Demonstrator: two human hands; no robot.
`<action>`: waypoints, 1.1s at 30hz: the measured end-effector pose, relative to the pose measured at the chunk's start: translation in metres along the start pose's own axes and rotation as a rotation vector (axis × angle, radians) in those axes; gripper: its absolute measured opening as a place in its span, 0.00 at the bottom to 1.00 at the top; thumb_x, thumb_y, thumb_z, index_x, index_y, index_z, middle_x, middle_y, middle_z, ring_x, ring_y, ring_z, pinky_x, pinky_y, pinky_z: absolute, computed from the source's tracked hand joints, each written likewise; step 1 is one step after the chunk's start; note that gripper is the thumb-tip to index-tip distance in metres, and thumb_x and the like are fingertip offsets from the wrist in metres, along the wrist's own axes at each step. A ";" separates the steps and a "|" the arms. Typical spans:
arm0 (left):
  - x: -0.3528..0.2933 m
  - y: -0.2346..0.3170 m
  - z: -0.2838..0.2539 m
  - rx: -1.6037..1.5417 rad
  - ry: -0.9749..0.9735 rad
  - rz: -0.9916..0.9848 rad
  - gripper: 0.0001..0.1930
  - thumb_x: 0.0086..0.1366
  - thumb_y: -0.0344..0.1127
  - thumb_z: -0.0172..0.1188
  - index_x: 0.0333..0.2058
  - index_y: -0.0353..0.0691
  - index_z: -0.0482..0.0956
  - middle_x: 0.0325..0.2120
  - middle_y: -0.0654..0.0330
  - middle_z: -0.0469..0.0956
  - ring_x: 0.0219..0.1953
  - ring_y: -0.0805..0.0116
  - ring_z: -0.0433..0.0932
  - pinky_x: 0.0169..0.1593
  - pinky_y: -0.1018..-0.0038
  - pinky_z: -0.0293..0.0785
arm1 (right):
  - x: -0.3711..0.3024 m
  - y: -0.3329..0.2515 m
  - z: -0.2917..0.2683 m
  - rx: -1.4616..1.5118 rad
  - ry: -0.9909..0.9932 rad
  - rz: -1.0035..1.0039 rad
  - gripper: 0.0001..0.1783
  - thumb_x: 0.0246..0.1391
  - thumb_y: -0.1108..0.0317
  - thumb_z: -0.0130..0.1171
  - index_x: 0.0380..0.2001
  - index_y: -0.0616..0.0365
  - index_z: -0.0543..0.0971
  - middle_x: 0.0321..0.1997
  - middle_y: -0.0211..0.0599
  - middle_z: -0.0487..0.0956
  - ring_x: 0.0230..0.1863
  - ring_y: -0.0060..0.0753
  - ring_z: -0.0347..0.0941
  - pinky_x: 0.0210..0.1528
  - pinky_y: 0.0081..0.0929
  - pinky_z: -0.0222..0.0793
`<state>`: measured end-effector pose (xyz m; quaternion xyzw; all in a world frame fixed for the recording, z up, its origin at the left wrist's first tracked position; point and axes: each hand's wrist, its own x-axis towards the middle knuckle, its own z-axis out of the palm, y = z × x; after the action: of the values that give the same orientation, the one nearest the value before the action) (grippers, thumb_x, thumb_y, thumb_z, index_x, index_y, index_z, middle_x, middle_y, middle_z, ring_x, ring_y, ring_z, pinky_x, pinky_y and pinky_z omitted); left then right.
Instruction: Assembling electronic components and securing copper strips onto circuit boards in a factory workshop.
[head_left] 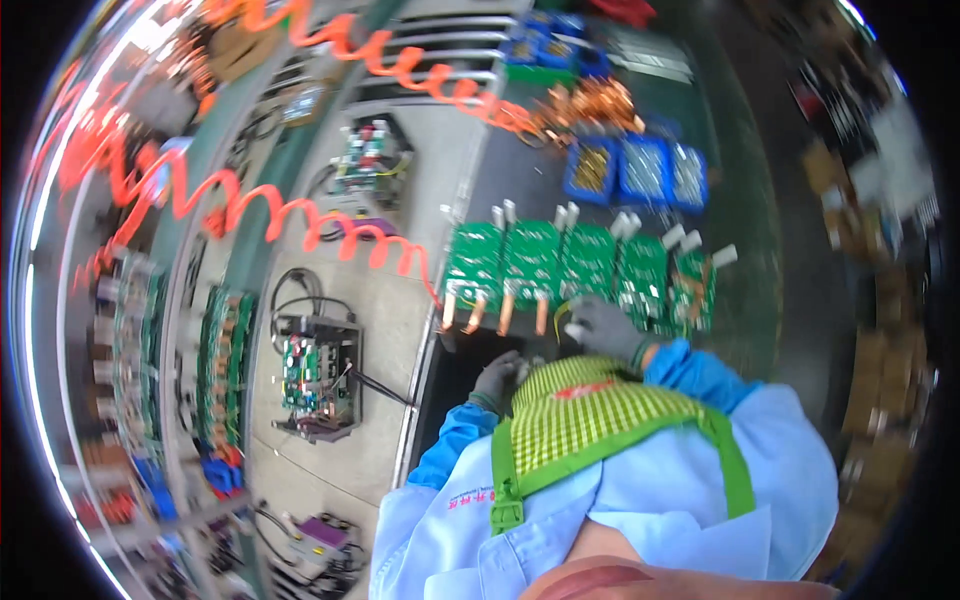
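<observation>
Both my hands wear grey gloves and are low over the dark bench, close to my green checked apron. My right hand [608,330] has its fingers curled below the row of green circuit boards [530,258]. A thin yellow wire [557,318] loops beside its fingertips; whether they touch it is unclear. My left hand [496,378] is lower and to the left, fingers bent at the apron's edge. What either hand grips is hidden or too small to make out. Copper strips [507,314] stick out from the boards' near edge, white tabs from their far edge.
Blue bins [640,170] of small metal parts stand beyond the boards, beside a heap of copper pieces [595,108]. An orange coiled hose [300,215] hangs across from the left to the boards. Opened electronic units [315,380] sit on the pale conveyor [385,285] at left.
</observation>
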<state>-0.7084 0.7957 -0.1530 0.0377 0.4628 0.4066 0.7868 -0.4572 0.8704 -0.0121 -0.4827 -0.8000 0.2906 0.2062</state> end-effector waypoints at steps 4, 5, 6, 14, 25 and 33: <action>-0.013 -0.005 -0.028 0.035 -0.241 -0.049 0.20 0.62 0.26 0.42 0.54 0.32 0.59 0.35 0.52 0.74 0.34 0.65 0.75 0.39 0.75 0.75 | -0.021 0.004 0.006 0.075 -0.013 0.020 0.14 0.49 0.57 0.53 0.28 0.57 0.74 0.37 0.38 0.71 0.39 0.42 0.69 0.40 0.35 0.66; -0.013 -0.011 -0.025 0.066 -0.172 -0.097 0.20 0.63 0.27 0.41 0.54 0.32 0.59 0.34 0.52 0.73 0.33 0.66 0.75 0.36 0.75 0.75 | -0.027 0.005 0.002 0.091 -0.060 0.025 0.13 0.49 0.57 0.53 0.27 0.57 0.74 0.36 0.37 0.71 0.38 0.41 0.69 0.40 0.35 0.66; -0.016 -0.008 -0.009 0.095 -0.102 -0.130 0.19 0.64 0.28 0.41 0.54 0.32 0.59 0.33 0.53 0.73 0.31 0.67 0.75 0.34 0.76 0.74 | -0.035 0.006 -0.004 0.084 -0.069 0.043 0.13 0.49 0.57 0.53 0.27 0.57 0.74 0.36 0.37 0.71 0.38 0.41 0.69 0.40 0.35 0.66; -0.007 -0.023 0.050 0.240 -0.302 -0.189 0.17 0.63 0.32 0.48 0.51 0.40 0.67 0.31 0.62 0.72 0.31 0.72 0.71 0.34 0.78 0.70 | -0.059 0.038 -0.053 -0.008 0.186 0.099 0.12 0.49 0.59 0.54 0.27 0.57 0.73 0.34 0.40 0.72 0.38 0.45 0.69 0.39 0.37 0.66; 0.010 -0.057 0.129 0.137 -0.146 -0.136 0.15 0.63 0.30 0.46 0.49 0.37 0.66 0.33 0.56 0.73 0.32 0.68 0.74 0.33 0.79 0.72 | -0.107 0.152 -0.138 -0.201 0.195 0.535 0.16 0.46 0.60 0.56 0.38 0.54 0.75 0.39 0.39 0.71 0.38 0.42 0.72 0.40 0.35 0.68; 0.024 -0.089 0.163 0.074 0.003 0.002 0.13 0.62 0.32 0.48 0.46 0.39 0.66 0.35 0.58 0.73 0.33 0.68 0.73 0.32 0.77 0.70 | -0.083 0.181 -0.134 -0.428 -0.124 0.398 0.14 0.45 0.58 0.56 0.33 0.54 0.72 0.36 0.41 0.71 0.37 0.45 0.72 0.36 0.41 0.67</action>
<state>-0.5248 0.8040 -0.1153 0.0665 0.4786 0.3900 0.7839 -0.2201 0.8979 -0.0368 -0.6440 -0.7438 0.1788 -0.0105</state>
